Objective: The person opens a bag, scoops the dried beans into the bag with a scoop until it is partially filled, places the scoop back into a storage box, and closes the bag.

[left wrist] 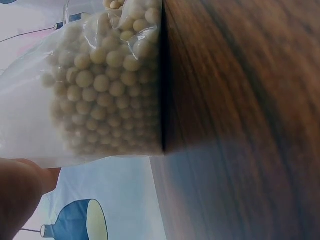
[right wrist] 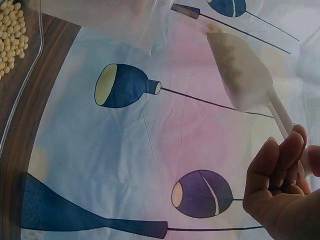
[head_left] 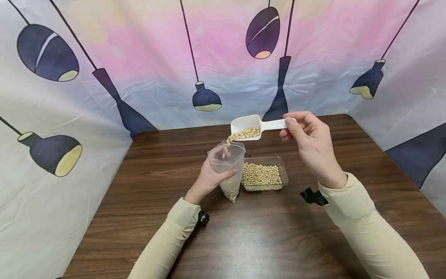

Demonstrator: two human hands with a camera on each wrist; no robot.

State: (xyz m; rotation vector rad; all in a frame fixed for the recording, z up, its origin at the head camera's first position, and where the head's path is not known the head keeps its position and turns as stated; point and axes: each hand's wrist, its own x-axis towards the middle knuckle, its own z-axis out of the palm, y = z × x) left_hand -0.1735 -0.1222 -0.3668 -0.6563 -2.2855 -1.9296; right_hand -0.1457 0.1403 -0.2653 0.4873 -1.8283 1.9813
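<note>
My right hand point(head_left: 313, 143) pinches the handle of a white plastic scoop point(head_left: 273, 124), tilted down to the left. Pale yellow beans point(head_left: 248, 133) slide off its lip and fall into a clear plastic bag point(head_left: 233, 162). My left hand point(head_left: 210, 176) holds that bag upright near its open top, thumb across the front. In the left wrist view the bag's lower part point(left wrist: 100, 95) bulges with beans and stands on the table. The right wrist view shows the scoop point(right wrist: 245, 75) from below, its beans a shadow through the plastic.
A clear rectangular tub point(head_left: 283, 176) of the same beans stands right beside the bag on the brown wooden table point(head_left: 167, 155). A cloth backdrop point(head_left: 156, 69) printed with hanging lamps rises behind the table. Black straps point(head_left: 313, 197) are at both wrists.
</note>
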